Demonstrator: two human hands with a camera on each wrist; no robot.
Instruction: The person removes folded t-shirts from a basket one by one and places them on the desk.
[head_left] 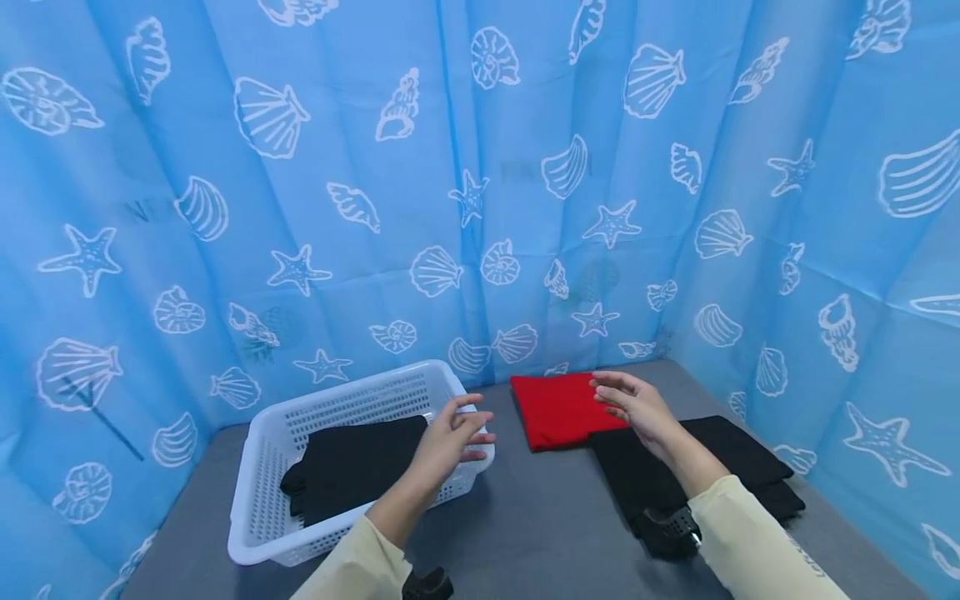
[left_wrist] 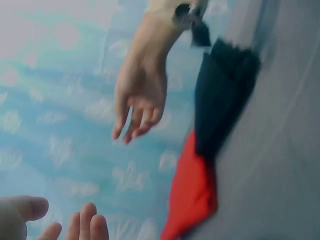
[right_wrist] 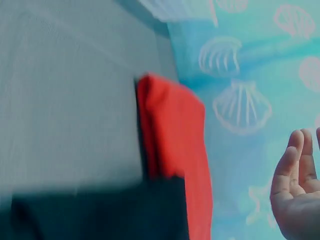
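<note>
My left hand (head_left: 446,442) hovers by the right rim of a white perforated plastic basket (head_left: 251,492), fingers loosely bent and holding nothing. Inside the basket lies a folded black cloth (head_left: 360,462). Over on the right, my right hand (head_left: 639,410) is raised above a folded red cloth (head_left: 557,410) and a second folded black cloth (head_left: 723,450), its fingers relaxed around nothing. That black cloth overlaps the near edge of the red one, as the right wrist view shows with the red cloth (right_wrist: 182,130) behind the dark fabric (right_wrist: 110,215).
A grey-covered table (head_left: 525,525) carries the basket and cloths. Blue curtains (head_left: 465,208) printed with white shells and starfish hang along its back and right side. Dark straps (head_left: 670,530) are on both wrists.
</note>
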